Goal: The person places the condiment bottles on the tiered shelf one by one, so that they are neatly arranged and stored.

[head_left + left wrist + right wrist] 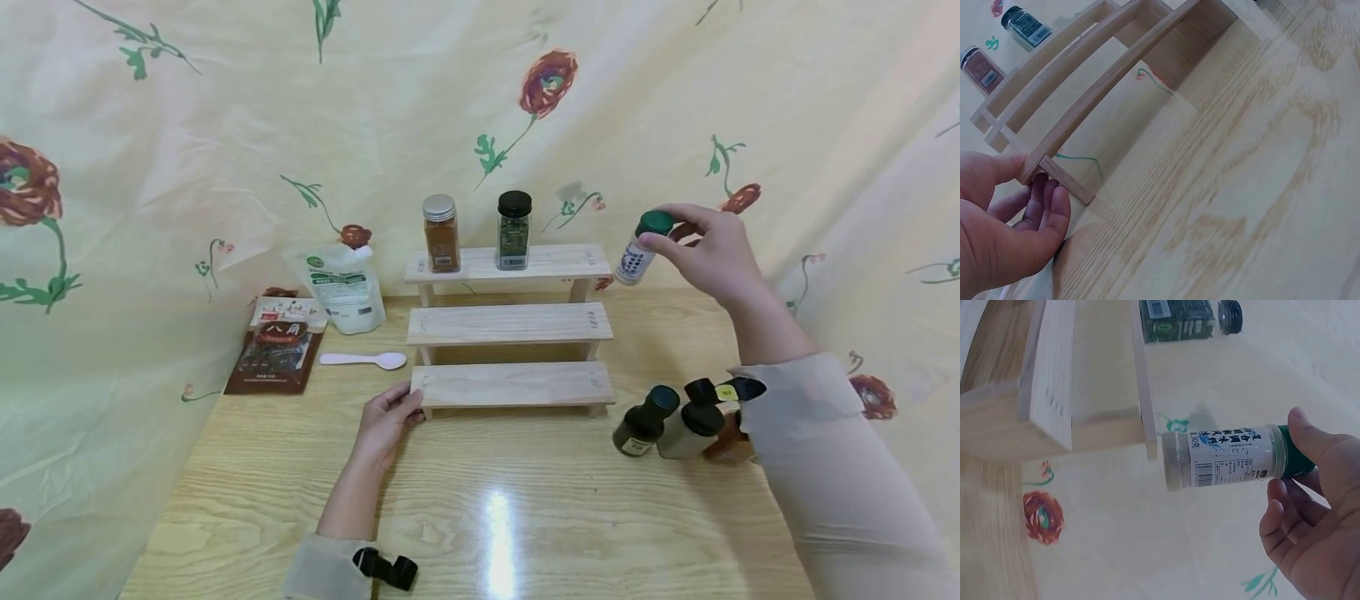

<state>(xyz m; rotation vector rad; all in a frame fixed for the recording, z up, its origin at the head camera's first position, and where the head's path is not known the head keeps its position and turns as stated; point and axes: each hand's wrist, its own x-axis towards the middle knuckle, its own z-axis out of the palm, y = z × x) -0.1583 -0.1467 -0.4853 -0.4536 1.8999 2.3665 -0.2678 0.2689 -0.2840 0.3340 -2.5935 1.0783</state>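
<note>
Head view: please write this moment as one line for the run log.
right hand: holds green-capped white spice jar beside top shelf | left hand: grips three-step wooden rack at bottom corner | top shelf: two jars

Left hand point(386, 421) rests low, fingers curled; right hand point(708, 250) raised, pinching.

Green-capped spice jar point(641, 250) of pale powder, tilted in midair just beside the wooden rack's point(510, 323) top step

Three-step rack point(510, 323) at centre of surface point(480, 517). Two jars on top step: one point(441, 233) left, one point(513, 230) right. Two pouches point(276, 348) and spoon point(363, 360) left of rack. Bottle cluster point(678, 421) front right. Small jar point(641, 248) in air beside top step's right end.
</note>
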